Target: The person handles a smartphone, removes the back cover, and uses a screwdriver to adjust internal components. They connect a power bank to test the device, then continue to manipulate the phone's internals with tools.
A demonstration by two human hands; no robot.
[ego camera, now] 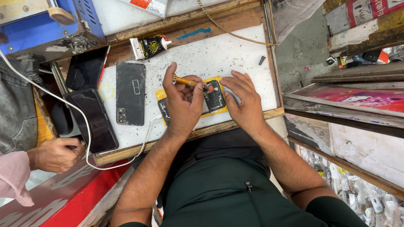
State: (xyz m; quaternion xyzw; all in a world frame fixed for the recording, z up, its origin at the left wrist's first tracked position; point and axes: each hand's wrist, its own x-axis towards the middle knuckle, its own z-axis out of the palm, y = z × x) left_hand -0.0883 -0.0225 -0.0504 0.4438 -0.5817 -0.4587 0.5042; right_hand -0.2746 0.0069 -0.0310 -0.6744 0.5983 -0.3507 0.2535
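Opened phone (213, 96) on white worktop (219, 54)

The screwdriver (185, 80) is yellow with a red tip; the opened phone (213, 96) is black inside a yellow frame. The surface (227, 54) is speckled white, edged in brown wood. A black phone back cover (130, 93) lies beside a black-and-yellow glue tube (150, 47).

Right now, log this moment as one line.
left hand: holds yellow tool | right hand: steadies opened phone | bench: back cover, glue tube
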